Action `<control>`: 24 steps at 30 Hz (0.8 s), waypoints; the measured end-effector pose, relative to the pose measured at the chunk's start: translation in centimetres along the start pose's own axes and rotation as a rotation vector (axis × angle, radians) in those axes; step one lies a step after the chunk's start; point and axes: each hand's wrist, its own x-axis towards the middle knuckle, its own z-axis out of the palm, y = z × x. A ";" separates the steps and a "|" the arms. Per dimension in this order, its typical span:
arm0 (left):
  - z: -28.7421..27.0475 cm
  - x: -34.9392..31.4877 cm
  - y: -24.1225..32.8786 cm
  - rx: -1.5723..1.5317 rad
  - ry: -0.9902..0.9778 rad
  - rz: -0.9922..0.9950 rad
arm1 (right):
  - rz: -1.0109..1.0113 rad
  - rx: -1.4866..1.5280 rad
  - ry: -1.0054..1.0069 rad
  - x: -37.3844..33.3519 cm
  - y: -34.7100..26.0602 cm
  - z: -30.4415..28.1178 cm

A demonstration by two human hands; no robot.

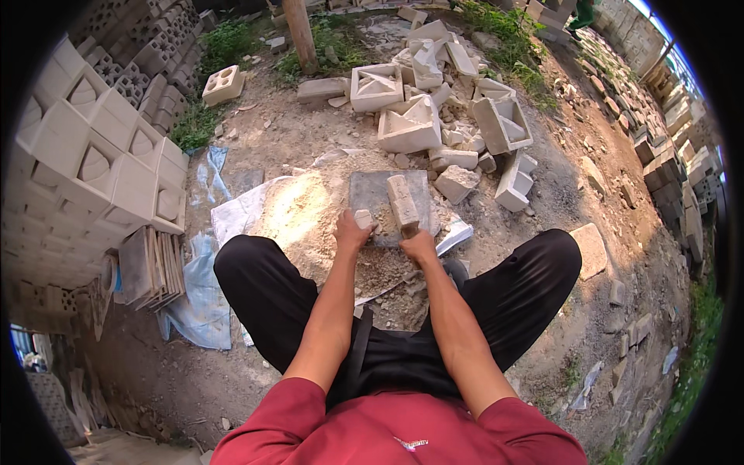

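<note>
On the grey stone slab (372, 194) between the person's knees, the right hand (419, 246) has its fingers clamped on a long concrete fragment (402, 204), while the left hand (350, 232) grips a small pale chunk (363, 218) beside a sand heap (298, 213).

The right hand (419, 246) covers the near end of the long block piece (402, 203) it grips, and the left hand (350, 231) wraps the small pale lump (363, 218) so only its top shows; whether either piece touches the grey slab (373, 191) beneath is hard to tell. At nine o'clock the stack of patterned blocks (93, 155) runs off into the dark rim, and at two o'clock the far rows of blocks (682, 147) are too small and bent to make out. The plastic sheet (203, 298) at seven o'clock slips under the person's leg (263, 294), its far edge hidden.
</note>
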 end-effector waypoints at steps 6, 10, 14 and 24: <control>-0.8 0.0 -0.7 0.205 -0.127 0.031 | -0.081 -0.012 0.079 0.2 -0.4 1.3; -0.8 0.0 -2.6 0.183 -0.158 0.157 | -0.016 -0.021 -0.049 -0.5 -1.8 0.5; -0.8 -0.1 -3.7 0.032 -0.053 0.220 | -0.054 0.103 -0.020 -1.3 -4.0 0.3; -1.0 -0.7 -2.0 0.078 0.024 0.373 | -0.151 0.171 0.046 -2.2 -4.6 0.1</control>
